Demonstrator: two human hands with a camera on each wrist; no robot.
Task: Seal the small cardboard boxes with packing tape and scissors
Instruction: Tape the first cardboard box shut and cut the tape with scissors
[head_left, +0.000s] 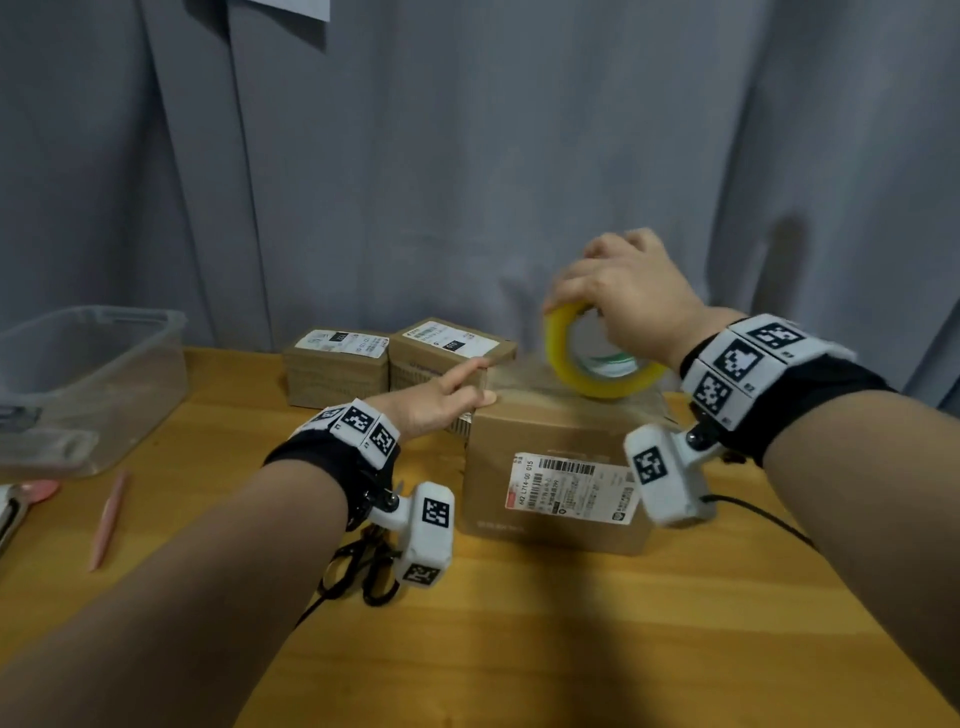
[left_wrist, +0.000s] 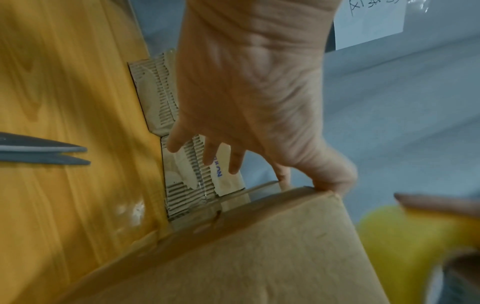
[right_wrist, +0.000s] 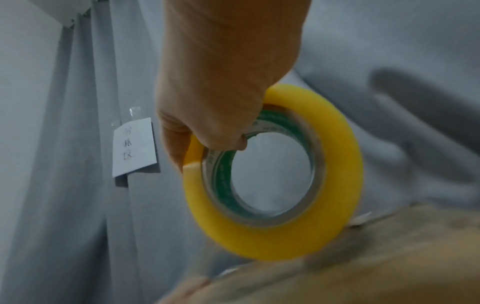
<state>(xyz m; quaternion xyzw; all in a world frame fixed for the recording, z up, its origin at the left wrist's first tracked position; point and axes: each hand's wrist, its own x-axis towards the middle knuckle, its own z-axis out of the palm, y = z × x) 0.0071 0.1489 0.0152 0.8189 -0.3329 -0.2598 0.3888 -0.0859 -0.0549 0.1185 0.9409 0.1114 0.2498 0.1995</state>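
Tape roll grasped by right hand fingers atop box; left hand fingers released, thumb pressing its edge.

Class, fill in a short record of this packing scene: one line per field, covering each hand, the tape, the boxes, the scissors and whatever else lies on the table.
Left hand: thumb presses the near box's top left edge, fingers straight
Right hand: grips the tape roll
Tape roll: yellow, upright on edge atop the near box
Near box: closed, white shipping label on its front
Back boxes: two smaller ones, side by side, labelled
Scissors: black handles, lying on the table, untouched
Table: wooden
Also present: clear plastic bin, pink pen
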